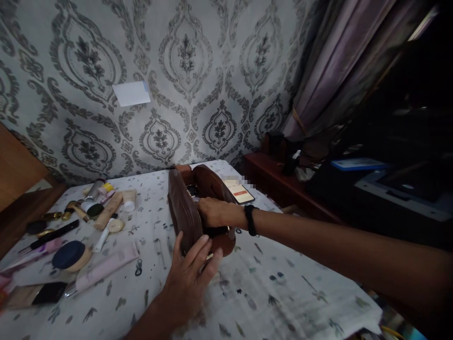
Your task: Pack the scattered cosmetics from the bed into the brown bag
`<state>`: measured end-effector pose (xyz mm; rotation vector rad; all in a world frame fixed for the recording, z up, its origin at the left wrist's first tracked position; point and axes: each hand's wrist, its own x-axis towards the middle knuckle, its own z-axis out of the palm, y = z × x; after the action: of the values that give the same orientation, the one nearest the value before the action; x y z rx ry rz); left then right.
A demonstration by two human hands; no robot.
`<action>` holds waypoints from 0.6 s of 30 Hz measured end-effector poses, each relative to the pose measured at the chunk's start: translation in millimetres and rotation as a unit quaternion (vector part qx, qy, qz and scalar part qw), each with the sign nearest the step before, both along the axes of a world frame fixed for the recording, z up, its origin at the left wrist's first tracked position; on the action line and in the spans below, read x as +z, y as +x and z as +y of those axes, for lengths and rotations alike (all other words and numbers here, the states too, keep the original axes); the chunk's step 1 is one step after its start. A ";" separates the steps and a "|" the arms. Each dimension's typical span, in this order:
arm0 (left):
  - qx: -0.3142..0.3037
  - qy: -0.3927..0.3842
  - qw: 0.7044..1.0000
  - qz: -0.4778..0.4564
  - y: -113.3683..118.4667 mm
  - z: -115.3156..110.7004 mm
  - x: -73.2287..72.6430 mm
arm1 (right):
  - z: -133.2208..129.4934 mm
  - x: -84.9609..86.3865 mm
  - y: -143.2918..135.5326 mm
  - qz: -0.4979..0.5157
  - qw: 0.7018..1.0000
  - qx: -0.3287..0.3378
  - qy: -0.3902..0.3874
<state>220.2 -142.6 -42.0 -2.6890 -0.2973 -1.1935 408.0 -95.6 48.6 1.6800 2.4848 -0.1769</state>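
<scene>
Bag (183,205) | left fingers (197,249): spread, touching | right fingers (203,208): inside, obscured

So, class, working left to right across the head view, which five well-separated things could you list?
Blue-topped pot, small white-capped tube, brown bag, phone, curtain.

A brown bag (182,203) is standing near the centre of the frame. Its zippered mouth is gaping upward, dark contents showing inside.
</scene>
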 end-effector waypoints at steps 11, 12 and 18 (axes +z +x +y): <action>0.000 0.000 1.000 0.005 -0.3 0.5 1.6 | -8.8 -16.3 -1.4 -0.030 0.994 0.091 0.044; -0.001 0.001 1.000 0.006 -0.5 0.2 2.2 | -9.5 -15.5 -1.4 -0.031 0.994 0.091 0.046; -0.004 0.010 1.000 0.009 -1.0 -0.3 5.5 | -10.6 -16.8 -4.2 -0.001 0.995 0.078 0.056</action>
<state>219.2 -142.9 -36.5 -2.6846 -0.2701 -1.1661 403.8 -106.2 31.8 1.5151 2.6550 -0.0209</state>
